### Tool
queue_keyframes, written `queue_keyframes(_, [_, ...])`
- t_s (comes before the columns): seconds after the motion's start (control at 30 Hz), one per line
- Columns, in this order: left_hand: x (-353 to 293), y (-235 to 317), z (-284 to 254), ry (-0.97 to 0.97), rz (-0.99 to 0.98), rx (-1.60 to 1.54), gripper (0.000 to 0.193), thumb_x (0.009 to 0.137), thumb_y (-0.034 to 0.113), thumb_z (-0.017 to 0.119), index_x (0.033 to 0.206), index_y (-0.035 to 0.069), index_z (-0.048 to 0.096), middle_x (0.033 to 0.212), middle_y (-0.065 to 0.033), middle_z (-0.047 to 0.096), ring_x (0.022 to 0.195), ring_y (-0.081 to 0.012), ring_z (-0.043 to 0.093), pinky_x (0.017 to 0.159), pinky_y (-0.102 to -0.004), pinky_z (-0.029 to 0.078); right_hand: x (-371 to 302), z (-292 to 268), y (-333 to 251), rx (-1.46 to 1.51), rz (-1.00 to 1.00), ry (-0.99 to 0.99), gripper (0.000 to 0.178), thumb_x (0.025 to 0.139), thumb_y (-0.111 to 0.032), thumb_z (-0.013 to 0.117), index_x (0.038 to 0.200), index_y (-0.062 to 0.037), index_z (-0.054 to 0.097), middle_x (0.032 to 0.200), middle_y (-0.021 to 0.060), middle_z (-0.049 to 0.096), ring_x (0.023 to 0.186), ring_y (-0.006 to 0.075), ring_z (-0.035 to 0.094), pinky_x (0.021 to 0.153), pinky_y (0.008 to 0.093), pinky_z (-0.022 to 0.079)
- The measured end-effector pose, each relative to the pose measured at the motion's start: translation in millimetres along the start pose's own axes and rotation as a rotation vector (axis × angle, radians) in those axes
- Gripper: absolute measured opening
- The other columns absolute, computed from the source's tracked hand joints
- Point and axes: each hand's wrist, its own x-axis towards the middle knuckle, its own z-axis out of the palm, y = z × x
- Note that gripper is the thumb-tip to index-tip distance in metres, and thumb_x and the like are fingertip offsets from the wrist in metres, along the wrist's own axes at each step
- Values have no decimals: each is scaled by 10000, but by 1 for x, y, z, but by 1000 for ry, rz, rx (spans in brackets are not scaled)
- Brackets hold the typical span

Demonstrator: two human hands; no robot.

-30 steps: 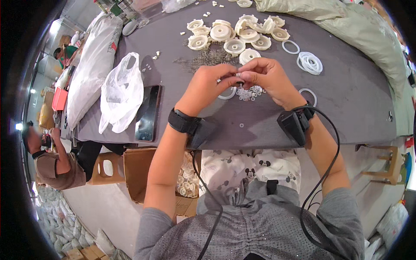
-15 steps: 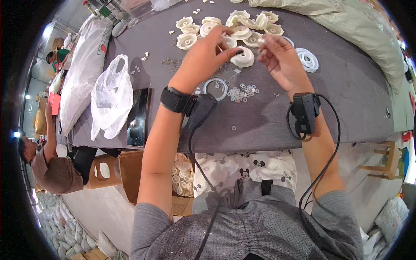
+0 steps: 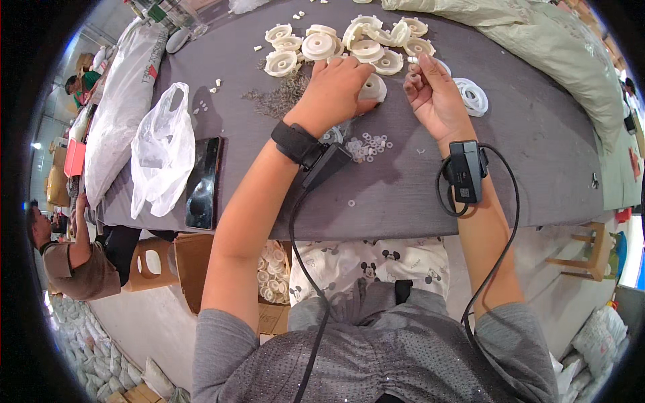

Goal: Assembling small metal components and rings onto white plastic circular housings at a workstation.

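My left hand (image 3: 334,95) is curled over the left side of a round cream plastic part (image 3: 373,88), with its thumb along the near edge. Some of that part is hidden under the fingers. Just to the right, my right hand (image 3: 440,99) is raised and pinches a small white plastic piece (image 3: 412,60) between thumb and forefinger. Several similar round cream parts (image 3: 317,46) lie in a cluster beyond both hands. Small translucent washers (image 3: 368,149) are heaped nearer to me, below my left hand. Left of that hand spreads a tangle of fine dark metal bits (image 3: 272,95), resembling springs.
White rings (image 3: 472,97) lie stacked right of my right hand. A white plastic bag (image 3: 163,151) and a dark phone-like slab (image 3: 203,185) rest at the left. Large sacks (image 3: 531,47) border the table's far right. Another person (image 3: 77,262) sits at left.
My left hand has come down and right, closing over the round cream part. My right hand still pinches the small white piece, now more plainly visible. The whole view has shifted slightly.
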Motion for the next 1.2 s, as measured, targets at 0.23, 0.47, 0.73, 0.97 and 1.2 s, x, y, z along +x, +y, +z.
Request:
queue_keyframes(0.23, [1,3,-5,175,-27,-62,436,691,202,644,1086,75,511,997,-97,576,914,-238,536,789,-354,378,-2,5,-4,-10,-20,1,62,841,-140,568,856,-80,575,721,11,571,636,94,550,618,247,495])
queue_keyframes(0.47, [6,-6,-18,33,-541,-1686,389,873,274,333,1063,-25,494,913,-77,599,796,-157,558,682,-260,424,-11,20,-11,-209,-100,-172,117,826,-144,589,887,-45,584,719,30,574,631,106,557,584,258,505])
queue_keyframes(0.73, [3,6,-20,-113,-450,-1830,426,882,285,252,1069,-8,497,1014,-101,573,867,-183,547,786,-306,421,-16,35,-4,-618,-128,-183,174,808,-134,611,929,-10,599,751,65,613,627,119,577,593,247,498])
queue_keyframes(0.97, [3,15,-20,71,-568,-1580,353,895,237,307,1059,-6,504,1022,-99,570,865,-179,564,795,-310,432,-16,34,-1,-727,-190,-147,171,812,-130,601,942,-19,605,772,58,627,639,99,568,563,214,460])
queue_keyframes(1.2, [1,23,-19,181,-406,-1454,322,902,188,325,1079,-28,486,1032,-97,554,900,-155,557,779,-284,453,-16,35,0,-769,-245,-49,161,813,-125,597,935,-21,606,769,43,627,642,81,559,556,199,447])
